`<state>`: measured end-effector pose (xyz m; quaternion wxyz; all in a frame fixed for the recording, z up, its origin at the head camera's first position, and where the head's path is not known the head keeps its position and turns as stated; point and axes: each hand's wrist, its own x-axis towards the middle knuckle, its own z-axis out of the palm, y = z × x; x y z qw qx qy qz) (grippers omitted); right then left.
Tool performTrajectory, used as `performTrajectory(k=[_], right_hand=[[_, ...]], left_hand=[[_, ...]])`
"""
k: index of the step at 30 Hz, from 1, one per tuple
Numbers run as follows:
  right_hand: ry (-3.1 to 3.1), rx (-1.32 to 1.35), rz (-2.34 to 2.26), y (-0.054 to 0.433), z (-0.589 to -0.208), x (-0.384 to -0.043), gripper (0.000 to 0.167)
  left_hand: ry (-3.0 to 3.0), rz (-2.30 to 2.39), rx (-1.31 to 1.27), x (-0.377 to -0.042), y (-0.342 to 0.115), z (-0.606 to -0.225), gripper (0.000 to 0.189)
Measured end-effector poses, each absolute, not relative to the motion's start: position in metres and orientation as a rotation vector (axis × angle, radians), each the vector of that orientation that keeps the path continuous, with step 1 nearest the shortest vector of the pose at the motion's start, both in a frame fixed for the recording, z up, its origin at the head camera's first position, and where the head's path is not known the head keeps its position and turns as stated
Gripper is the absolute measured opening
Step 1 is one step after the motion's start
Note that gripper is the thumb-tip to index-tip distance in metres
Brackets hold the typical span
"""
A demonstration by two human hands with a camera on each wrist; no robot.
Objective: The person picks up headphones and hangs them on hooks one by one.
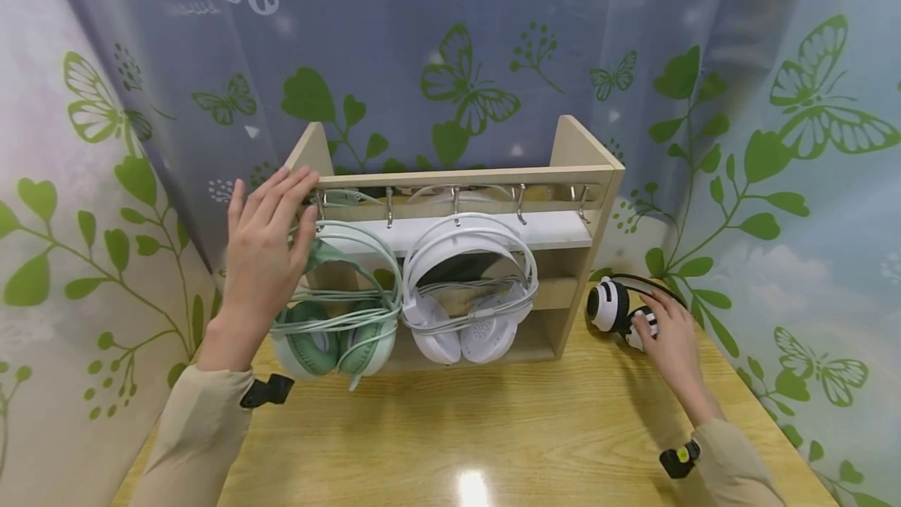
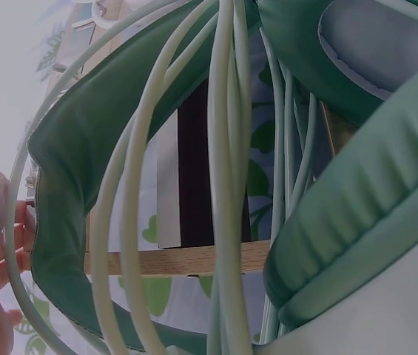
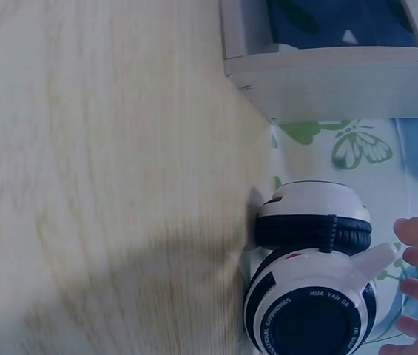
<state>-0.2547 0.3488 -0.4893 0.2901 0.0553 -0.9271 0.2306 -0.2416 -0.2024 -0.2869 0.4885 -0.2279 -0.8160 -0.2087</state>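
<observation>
My left hand [image 1: 266, 241] rests its extended fingers on the top left end of a wooden rack [image 1: 594, 257]. Just below that hand, green headphones [image 1: 315, 335] hang from a hook, their pale green cable looped over the band; in the left wrist view their ear pad [image 2: 364, 200] looms close. White headphones [image 1: 496, 327] hang beside them with a bundled white cable. To the right of the rack, black-and-white headphones [image 1: 611, 303] lie on the table. Over their near side reaches my right hand [image 1: 672, 346], fingers spread and loosely bent, fingertips close to the white earcup arm [image 3: 375, 259].
Metal hooks [image 1: 521, 206] line the rack's front rail, with a white shelf [image 1: 563, 229] behind. The wooden table [image 1: 422, 436] spreads in front. Curtains [image 1: 380, 37] printed with butterflies and leaves close off the back and both sides.
</observation>
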Motion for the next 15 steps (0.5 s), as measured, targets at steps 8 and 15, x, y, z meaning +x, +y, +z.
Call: performTrajectory(k=[8, 15], right_hand=[[-2.518, 0.168, 0.472, 0.354, -0.495, -0.26, 0.041], [-2.554, 0.138, 0.35, 0.358, -0.502, -0.264, 0.043]], left_hand=[[-1.985, -0.503, -0.551, -0.242, -0.203, -0.287, 0.038], [-1.996, -0.496, -0.546, -0.242, -0.203, -0.287, 0.038]])
